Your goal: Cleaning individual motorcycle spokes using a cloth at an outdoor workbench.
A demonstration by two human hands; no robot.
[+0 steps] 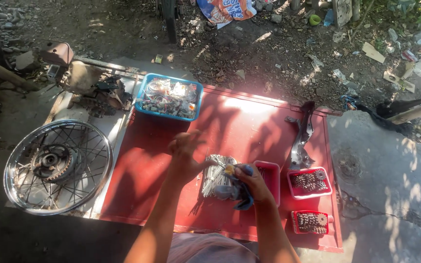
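We look down on a red board (249, 122) laid outdoors, and both our hands are at work near its middle. Our right hand (252, 182) is closed around a blue-grey rag (235, 191), and a thin metal spoke (221, 164) seems to poke out of the cloth toward ten o'clock; whether the rag is wrapped right round it we cannot tell. Our left hand (183, 152) hangs just at nine o'clock of the rag, fingers spread and blurred, gripping nothing that we can make out.

Directly beneath the hands lies the bundle of spokes (214, 174), a bright silvery sheaf resting flat on the board. By the look of it most of the sheaf is still waiting, with only the one spoke in the rag, so we judge the wiping to be somewhere in its course, not near the end; no separate pile of finished spokes shows.

At three o'clock of the rag, touching range, sits an empty-looking red tray (270, 176). Further at three o'clock a second red tray (310, 182) holds chain and a sprocket, and at five o'clock a smaller red tray (311, 222) holds more of the same. A bent metal bracket (303, 136) lies at two o'clock. At eleven o'clock stands a blue basket (169, 97) of mixed small parts, and well off at nine o'clock rests a spoked wheel (57, 165) with hub and sprocket.
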